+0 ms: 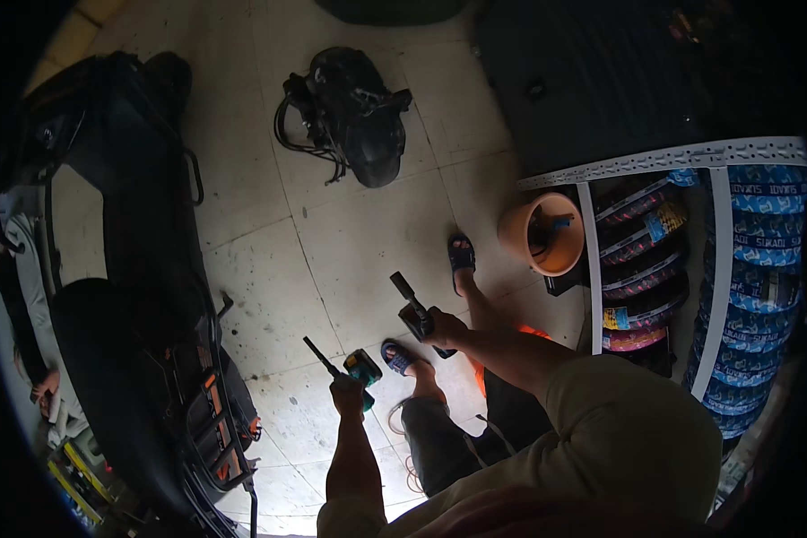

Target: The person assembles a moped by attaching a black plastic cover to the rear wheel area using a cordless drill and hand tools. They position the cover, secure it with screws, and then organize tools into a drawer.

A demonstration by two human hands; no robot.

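My left hand [348, 394] is closed around a teal and black cordless driver [363, 366], whose long thin bit [321, 355] points away and to the left. Held in my right hand [445, 330] is a dark cordless power tool [415, 318]; its thick, socket-like tip [403, 287] also points away and slightly left. Both tools are in the air, apart from each other and in front of my legs. The fingers are partly hidden behind the tool bodies, so their triggers cannot be made out.
A black scooter [134, 305] stands along the left, with another person's hand [49, 386] beyond it. A black vehicle part with cables [359, 121] lies on the tiled floor [251, 224]. At right are an orange bucket [516, 229] and a metal rack [585, 260] of wrapped tyres [762, 269].
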